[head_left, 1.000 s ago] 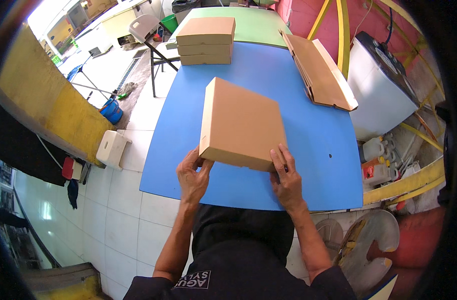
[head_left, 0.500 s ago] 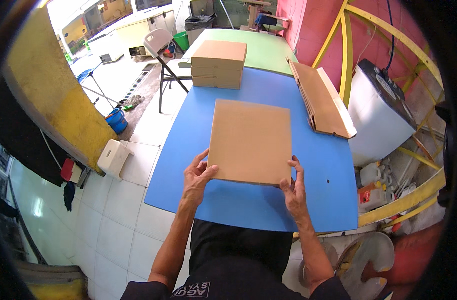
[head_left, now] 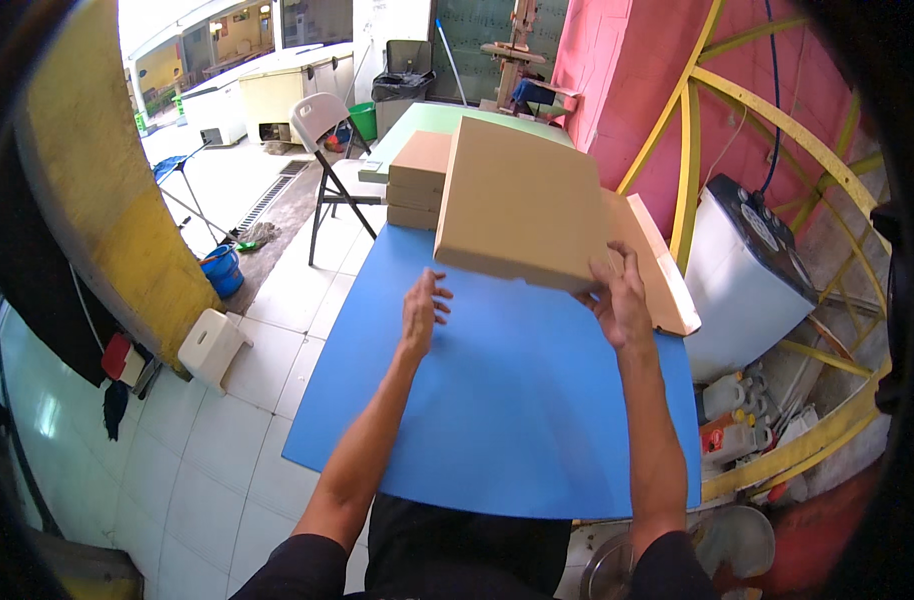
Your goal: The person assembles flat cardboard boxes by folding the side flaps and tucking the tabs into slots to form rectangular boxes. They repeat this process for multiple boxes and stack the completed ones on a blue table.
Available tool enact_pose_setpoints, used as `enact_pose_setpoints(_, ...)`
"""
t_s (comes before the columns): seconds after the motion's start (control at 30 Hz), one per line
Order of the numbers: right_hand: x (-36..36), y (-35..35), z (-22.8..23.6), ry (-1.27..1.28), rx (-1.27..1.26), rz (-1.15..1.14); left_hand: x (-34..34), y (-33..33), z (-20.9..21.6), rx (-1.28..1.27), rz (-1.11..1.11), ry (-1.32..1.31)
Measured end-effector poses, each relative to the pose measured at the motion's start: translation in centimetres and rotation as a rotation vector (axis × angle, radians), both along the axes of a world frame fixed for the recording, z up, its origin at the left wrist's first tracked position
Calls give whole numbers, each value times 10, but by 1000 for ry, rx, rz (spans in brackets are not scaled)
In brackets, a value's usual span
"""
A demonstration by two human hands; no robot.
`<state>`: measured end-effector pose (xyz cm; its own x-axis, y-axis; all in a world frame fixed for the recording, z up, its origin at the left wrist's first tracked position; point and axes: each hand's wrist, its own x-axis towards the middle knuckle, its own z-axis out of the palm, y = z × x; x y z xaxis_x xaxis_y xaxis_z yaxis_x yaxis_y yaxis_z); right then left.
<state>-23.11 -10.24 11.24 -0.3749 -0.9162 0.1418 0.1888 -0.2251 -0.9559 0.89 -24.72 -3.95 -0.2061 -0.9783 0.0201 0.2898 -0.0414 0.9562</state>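
Observation:
A flat, closed cardboard box (head_left: 522, 205) is held up over the blue table top (head_left: 497, 400), tilted, with its near edge facing me. My right hand (head_left: 620, 298) grips its near right corner, thumb at the underside. Just below the box's near left corner is my left hand (head_left: 424, 312), off the box, its fingers loosely spread and holding nothing. Behind the box, partly hidden by it, a stack of similar cardboard boxes (head_left: 414, 190) stands at the far left of the table. Flattened cardboard sheets (head_left: 652, 265) lie along the right edge.
A green table top (head_left: 417, 122) adjoins the blue one at the far end. Left of the tables are a folding chair (head_left: 322, 125), a white stool (head_left: 212, 345) and a blue bucket (head_left: 222, 272). On the right stand a white appliance (head_left: 742, 285) and a yellow metal frame (head_left: 689, 170).
The box has moved away from me, up and slightly right, and now tilts. My left hand has let go of it; my right hand still holds it.

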Motion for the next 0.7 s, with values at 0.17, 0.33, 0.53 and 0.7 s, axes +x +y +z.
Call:
enact_pose_setpoints(0.17, -32, -124, 27, -25, 16, 64, -16, -10, -38, -450, 132, -704)
enact_pose_setpoints(0.33, -43, -250, 33, -55, 81, 38, -17, -10, -40, -441, 170, -740)
enact_pose_setpoints(0.53, -23, -335, 13, -55, 136, -22, -18, -9, -38, -452, 190, -748)
enact_pose_setpoints(0.7, -9, -357, -3, 158, 257, -137, -18, -6, -37, -432, 176, -742)
